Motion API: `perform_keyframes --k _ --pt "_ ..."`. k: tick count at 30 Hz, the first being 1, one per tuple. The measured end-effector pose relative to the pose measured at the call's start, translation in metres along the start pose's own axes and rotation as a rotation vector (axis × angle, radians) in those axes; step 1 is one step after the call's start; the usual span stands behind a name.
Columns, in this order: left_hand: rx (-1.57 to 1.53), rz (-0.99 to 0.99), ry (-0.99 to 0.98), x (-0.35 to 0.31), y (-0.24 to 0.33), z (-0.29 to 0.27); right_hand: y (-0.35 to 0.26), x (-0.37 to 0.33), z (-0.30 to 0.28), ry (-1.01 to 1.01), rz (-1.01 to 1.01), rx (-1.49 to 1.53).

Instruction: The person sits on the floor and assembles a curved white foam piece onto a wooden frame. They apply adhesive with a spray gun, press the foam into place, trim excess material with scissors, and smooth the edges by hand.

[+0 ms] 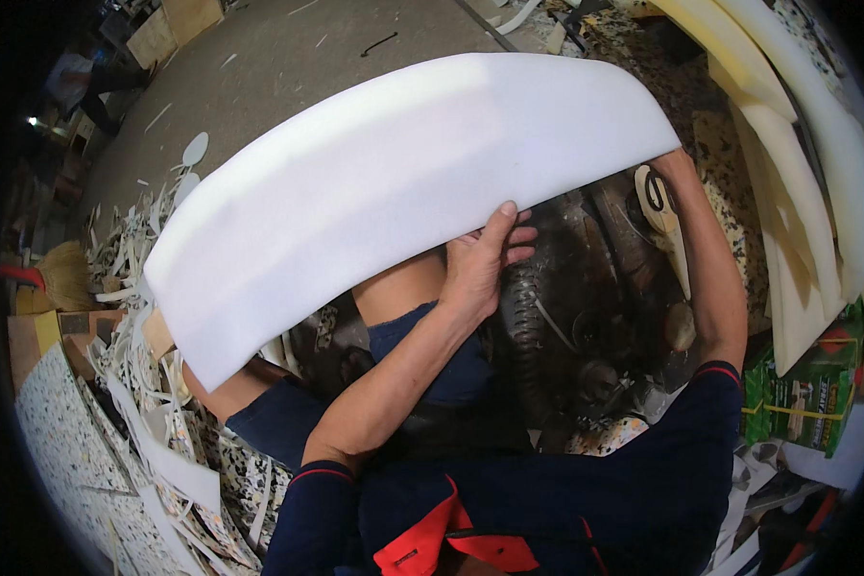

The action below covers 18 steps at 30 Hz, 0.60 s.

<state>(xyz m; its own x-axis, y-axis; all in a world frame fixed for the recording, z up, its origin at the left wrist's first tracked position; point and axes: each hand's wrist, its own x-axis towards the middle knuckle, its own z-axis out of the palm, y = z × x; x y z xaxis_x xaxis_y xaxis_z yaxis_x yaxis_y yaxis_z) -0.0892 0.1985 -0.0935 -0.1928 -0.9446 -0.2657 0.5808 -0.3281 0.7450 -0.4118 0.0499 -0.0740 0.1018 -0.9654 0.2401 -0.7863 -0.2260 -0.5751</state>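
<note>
A long white foam sheet (422, 163) with a curved far edge stretches across the view, above my legs. At the middle of its near edge, my left hand (480, 257) has its thumb on the upper face and its fingers bent below, closed on the sheet. Under the sheet's right end reaches my right hand (675, 165); its fingers are hidden there, so I cannot see how they are placed. Close to my right wrist, black-handled scissors (656, 192) lie by a pale, tapering piece (677, 254). A dark machine with a ribbed hose (526, 317) stands below the sheet.
White foam offcuts (178, 451) and speckled foam boards (62, 442) crowd the left side. A straw broom (64, 276) lies there too. Curved cream foam pieces (787, 202) stand at the right, above green packages (811, 394). Another person (106, 91) is at the far left.
</note>
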Motion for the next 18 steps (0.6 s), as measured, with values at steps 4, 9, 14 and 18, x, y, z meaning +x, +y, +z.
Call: perform_keyframes --k 4,9,14,18 --pt "0.012 0.014 -0.005 0.0 -0.002 0.0 0.004 -0.007 -0.005 -0.018 -0.059 -0.048" --pt "-0.039 0.009 -0.051 0.0 -0.003 -0.001 0.003 -0.013 0.004 -0.03 -0.033 -0.035" --pt "-0.016 0.008 -0.015 0.0 -0.001 -0.002 0.016 -0.013 0.015 0.05 0.01 -0.042" --pt "-0.015 0.014 -0.01 0.0 -0.003 -0.002 0.022 -0.015 0.0 -0.053 -0.006 0.091"
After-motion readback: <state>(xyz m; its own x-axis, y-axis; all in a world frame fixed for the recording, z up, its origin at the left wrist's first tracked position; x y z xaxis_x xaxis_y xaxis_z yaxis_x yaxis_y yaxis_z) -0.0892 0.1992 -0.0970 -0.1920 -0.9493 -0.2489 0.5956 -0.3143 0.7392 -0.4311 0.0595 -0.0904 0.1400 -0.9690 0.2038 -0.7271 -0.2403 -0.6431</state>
